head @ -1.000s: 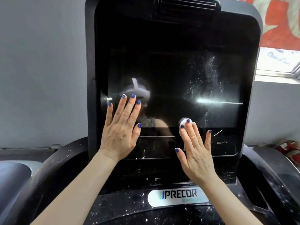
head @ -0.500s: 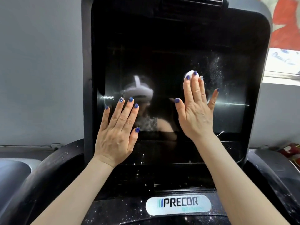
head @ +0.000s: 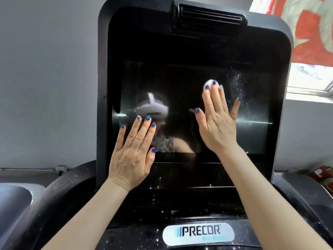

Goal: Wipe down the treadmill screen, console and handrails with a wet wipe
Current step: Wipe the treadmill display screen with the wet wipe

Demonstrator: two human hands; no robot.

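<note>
Wipe: small white wadded wet wipe [head: 209, 83], upper right of glossy black treadmill screen [head: 180, 83].
Right hand [head: 216, 123]: grip straight-fingered, pressing wipe.
Left hand [head: 133, 156]: grip spread flat, lower-left screen.
Progress: screen underway, dust specks [head: 236, 83] remain; speckled black console [head: 137, 237], handrails [head: 59, 192] seemingly unwiped.

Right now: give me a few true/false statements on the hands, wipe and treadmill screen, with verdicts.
1. The right hand presses the wet wipe to the screen under straight fingers. True.
2. The left hand holds a second wipe. False: it lies flat and bare on the screen.
3. White specks show on the screen, right of the wet wipe. True.
4. The Precor badge sits above the screen. False: it is below, on the console.
</note>
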